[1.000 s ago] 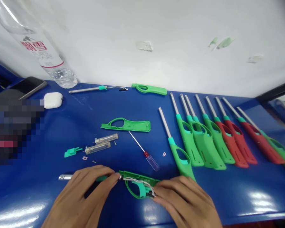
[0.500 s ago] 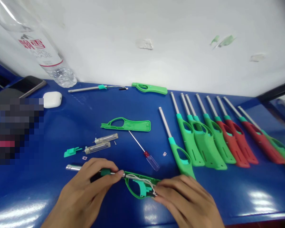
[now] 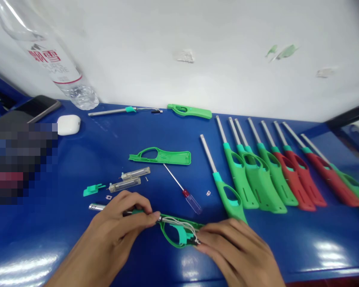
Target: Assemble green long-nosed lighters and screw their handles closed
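Observation:
Between my hands lies an opened green lighter casing (image 3: 166,237), with a teal trigger (image 3: 182,234) and a white wire (image 3: 179,221) inside. My left hand (image 3: 124,229) pinches the metal lighter tube (image 3: 97,207) at the casing's front end; the tube's tip sticks out to the left. My right hand (image 3: 233,245) is closed on the rear end of the casing, its fingertips by the black part (image 3: 194,240) where the wire ends. That rear end is mostly hidden by the fingers. Beyond the hands lie another green casing half (image 3: 173,157) and a screwdriver (image 3: 192,200).
Several assembled green and red lighters (image 3: 249,175) lie in a row at right. At left are two clear fuel tanks (image 3: 125,184), a teal trigger piece (image 3: 92,189), a white earbud case (image 3: 68,124), a phone (image 3: 37,107) and a bottle (image 3: 60,63). A loose tube (image 3: 112,112) lies near the wall.
The metal tube, in my left fingers, has shifted slightly right and lies closer to the casing. My right hand stays at the casing's rear. The whole view has shifted a little.

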A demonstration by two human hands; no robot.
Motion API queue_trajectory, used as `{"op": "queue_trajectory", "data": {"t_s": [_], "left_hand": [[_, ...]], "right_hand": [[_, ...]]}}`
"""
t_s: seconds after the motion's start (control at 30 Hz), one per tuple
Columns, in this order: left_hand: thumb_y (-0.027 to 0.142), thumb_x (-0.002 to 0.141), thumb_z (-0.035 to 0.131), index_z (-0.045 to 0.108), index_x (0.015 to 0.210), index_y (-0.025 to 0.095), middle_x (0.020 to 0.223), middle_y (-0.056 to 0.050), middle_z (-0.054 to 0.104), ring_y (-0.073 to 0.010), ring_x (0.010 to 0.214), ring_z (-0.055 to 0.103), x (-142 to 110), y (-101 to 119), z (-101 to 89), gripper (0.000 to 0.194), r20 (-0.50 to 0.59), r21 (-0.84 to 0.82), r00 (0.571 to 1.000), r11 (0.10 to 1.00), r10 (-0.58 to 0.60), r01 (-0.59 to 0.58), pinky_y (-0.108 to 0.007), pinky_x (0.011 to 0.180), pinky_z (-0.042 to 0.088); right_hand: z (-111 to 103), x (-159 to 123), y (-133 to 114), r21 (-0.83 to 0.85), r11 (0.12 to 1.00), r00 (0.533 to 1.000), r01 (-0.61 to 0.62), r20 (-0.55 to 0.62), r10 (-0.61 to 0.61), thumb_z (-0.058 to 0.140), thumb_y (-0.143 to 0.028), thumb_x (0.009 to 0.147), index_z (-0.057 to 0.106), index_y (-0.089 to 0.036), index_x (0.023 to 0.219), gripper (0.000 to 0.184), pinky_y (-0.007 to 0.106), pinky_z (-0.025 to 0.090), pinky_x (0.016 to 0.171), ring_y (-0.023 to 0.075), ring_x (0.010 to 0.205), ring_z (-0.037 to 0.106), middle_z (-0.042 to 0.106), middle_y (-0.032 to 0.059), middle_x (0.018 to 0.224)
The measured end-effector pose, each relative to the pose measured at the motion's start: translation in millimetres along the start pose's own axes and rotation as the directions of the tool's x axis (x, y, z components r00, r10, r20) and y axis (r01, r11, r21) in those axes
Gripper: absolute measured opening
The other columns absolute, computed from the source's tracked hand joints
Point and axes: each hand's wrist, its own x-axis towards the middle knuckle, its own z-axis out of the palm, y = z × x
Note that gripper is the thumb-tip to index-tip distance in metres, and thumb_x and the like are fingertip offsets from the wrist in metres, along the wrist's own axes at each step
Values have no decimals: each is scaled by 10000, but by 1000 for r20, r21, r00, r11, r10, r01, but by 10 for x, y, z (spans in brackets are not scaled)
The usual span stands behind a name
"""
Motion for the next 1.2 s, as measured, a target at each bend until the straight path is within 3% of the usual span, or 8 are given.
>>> {"op": "queue_trajectory", "data": {"t_s": [0.13,0.27,0.4,0.53,0.77,1.0,1.2], "left_hand": [[139,1116,492,780,1051,319,1040,20,709,-119,869,688,-3,23,37,345,-12,-4,999,999,-41,41,-214,712,558],[107,1107,493,768,1046,306,1016,23,701,-113,849,676,4,43,13,345,5,32,1000,999,7,-7,-208,706,551],[53,1100,480,744,1212,309,1025,27,692,-130,872,630,-50,24,15,384,41,59,999,998,0,-3,-285,837,527],[40,1112,418,716,1319,381,1052,35,664,-133,890,614,-86,22,30,498,123,17,990,998,-66,64,-300,823,491],[37,1114,435,734,1247,395,1086,66,661,-91,919,647,-48,8,39,485,75,-76,996,996,-38,44,-312,938,465],[47,1101,495,767,1128,359,1098,66,704,-109,926,642,-53,-18,17,415,27,-114,999,993,-18,21,-273,800,509],[139,1122,537,713,1084,297,985,84,745,-125,989,629,36,75,-12,240,-6,48,999,998,36,-36,-234,872,519]], "right_hand": [[-10,1,0,8,1000,1000,-7,1,7,672,-231,1079,756,-266,1148,114,282,589,748,147,823,745,807,-20,1016],[-15,-6,-9,14,1000,1000,-12,6,12,683,-231,1074,759,-268,1152,116,277,587,752,143,831,747,807,-20,1020],[-19,-9,-4,4,1000,1000,3,14,-3,678,-226,1079,755,-260,1143,106,274,580,756,139,836,745,808,-19,1027],[-26,-17,8,-3,1000,1000,-10,18,10,657,-248,1093,750,-277,1150,113,279,575,757,139,837,743,806,-31,1030],[-13,-12,20,8,1000,1000,-14,15,14,664,-230,1087,744,-278,1159,118,281,566,764,143,846,744,806,-32,1027],[-18,-12,15,6,1000,1000,-17,14,17,665,-231,1086,740,-288,1173,129,276,568,769,136,849,745,804,-46,1030],[-18,-10,11,4,1000,1000,-25,10,25,656,-250,1096,739,-295,1173,123,276,571,772,132,849,752,807,-51,1031]]}}
